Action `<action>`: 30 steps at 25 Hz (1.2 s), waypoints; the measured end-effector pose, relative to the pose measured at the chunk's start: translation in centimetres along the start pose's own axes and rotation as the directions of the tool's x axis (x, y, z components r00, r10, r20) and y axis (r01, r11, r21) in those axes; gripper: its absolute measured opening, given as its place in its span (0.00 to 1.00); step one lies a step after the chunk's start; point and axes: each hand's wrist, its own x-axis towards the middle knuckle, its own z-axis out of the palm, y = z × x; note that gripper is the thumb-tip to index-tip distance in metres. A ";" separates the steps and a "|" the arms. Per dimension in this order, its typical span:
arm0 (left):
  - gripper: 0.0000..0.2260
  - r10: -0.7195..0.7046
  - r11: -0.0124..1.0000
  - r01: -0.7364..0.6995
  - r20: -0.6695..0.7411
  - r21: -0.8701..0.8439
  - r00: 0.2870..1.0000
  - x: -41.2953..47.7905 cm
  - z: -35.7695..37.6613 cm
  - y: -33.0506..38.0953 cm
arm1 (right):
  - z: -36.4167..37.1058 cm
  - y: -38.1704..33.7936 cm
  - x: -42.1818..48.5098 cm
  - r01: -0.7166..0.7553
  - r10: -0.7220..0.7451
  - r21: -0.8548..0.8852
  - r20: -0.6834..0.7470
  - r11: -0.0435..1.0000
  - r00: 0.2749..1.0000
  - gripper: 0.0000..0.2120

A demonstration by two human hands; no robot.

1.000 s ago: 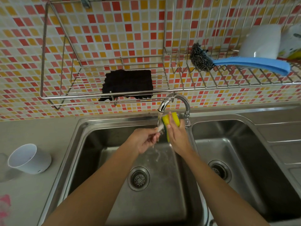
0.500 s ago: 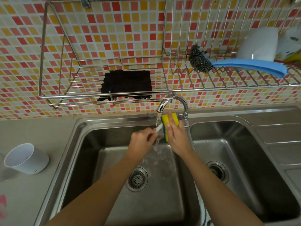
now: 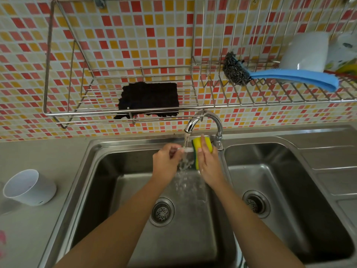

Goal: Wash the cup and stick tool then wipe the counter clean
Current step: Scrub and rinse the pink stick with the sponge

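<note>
Left hand (image 3: 167, 163): fingers curled, pinching one end of the thin white stick tool (image 3: 185, 149); held level so the free end reaches into the stream.
Right hand (image 3: 209, 167): grasping the yellow foam sponge with a green scouring edge (image 3: 197, 145); fingers lie across the yellow face; sponge stands on edge, green side turned towards the left hand, judged so that the abrasive side meets the stick.
Stick tool: between the two hands, its tip touching or just beside the sponge; contact cannot be confirmed; slender, rigid, smooth, likely slippery when wet.
Water (image 3: 186, 140): running from the curved chrome tap (image 3: 202, 118) just above the hands; it breaks on the stick and scatters below the knuckles, so rinsing and scrubbing go together.
Stainless steel left basin (image 3: 116, 190): beneath both hands; catches the run-off; brushed, wet sheen.
White plastic cup (image 3: 29, 187): well apart, far out beyond the left hand, on the matte grey counter (image 3: 29, 151); round, smooth-walled, nothing seen inside; upright or tipped cannot be told through the wide lens.
Wire rack (image 3: 116, 113): above the hands; open bars let items drain; holds a black rough-edged cloth (image 3: 149, 97) above the left hand and a steel-wool scrubber on a blue plastic handle (image 3: 234, 69) above and beyond the right.
Step judged: stick wash under way; counter wipe not begun.
</note>
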 end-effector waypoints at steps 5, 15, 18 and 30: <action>0.03 -0.185 0.956 0.180 -0.001 -0.233 0.983 0.0 0.3 0.3 | 0.7 -0.5 -0.1 0.071 -0.072 -0.061 -0.006 0.996 0.997 0.23; 0.08 -0.389 0.830 0.425 0.170 -0.362 0.905 0.4 0.0 2.3 | 1.2 -0.5 0.1 0.100 -0.102 -0.080 -0.018 0.992 0.995 0.24; 0.08 -0.386 0.825 0.443 0.223 -0.351 0.895 0.4 -0.1 2.4 | 1.0 -0.2 0.6 0.062 -0.066 -0.059 -0.060 0.996 0.996 0.23; 0.10 -0.344 0.897 0.380 0.183 -0.227 0.921 0.3 -0.5 2.5 | 1.3 0.1 0.7 0.018 -0.018 -0.025 -0.004 1.000 1.000 0.27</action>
